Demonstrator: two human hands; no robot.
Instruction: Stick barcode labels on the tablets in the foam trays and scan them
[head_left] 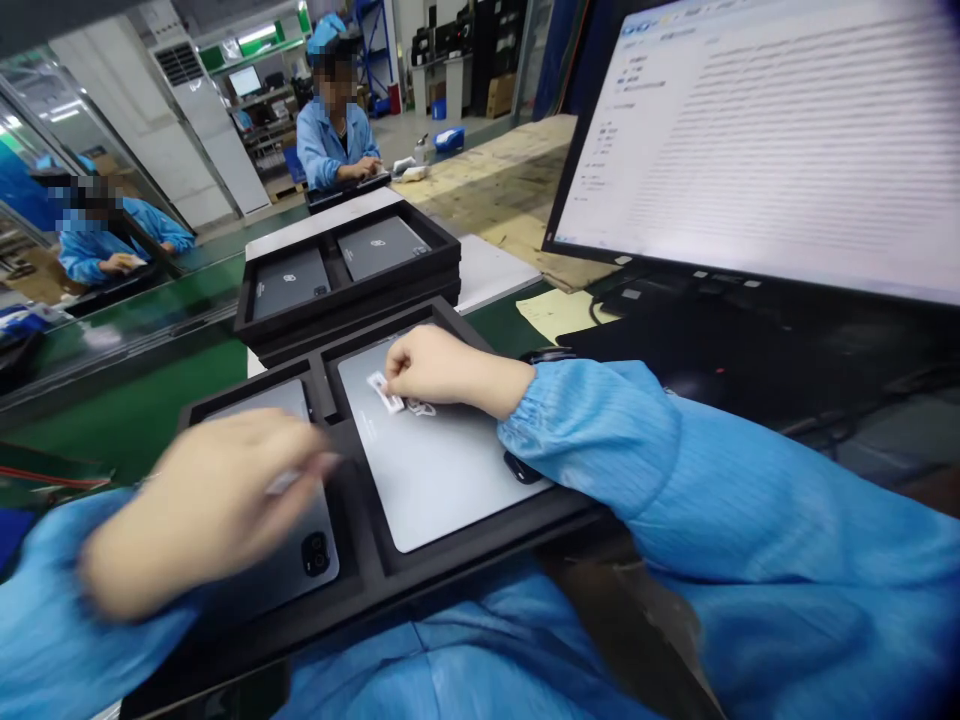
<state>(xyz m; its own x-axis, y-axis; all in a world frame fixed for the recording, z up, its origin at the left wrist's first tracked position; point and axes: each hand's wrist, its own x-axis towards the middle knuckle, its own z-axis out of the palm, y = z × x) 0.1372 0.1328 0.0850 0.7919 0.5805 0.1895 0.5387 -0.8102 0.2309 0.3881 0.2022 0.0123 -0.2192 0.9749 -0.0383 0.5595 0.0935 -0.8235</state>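
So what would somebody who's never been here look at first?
Probably the big lit screen at the upper right, tilted and full of text. Next, the shiny tablet in the black tray, near the middle, where the right hand pinches a small white piece. The left hand, blurred, over the other tablet, catches the eye too.
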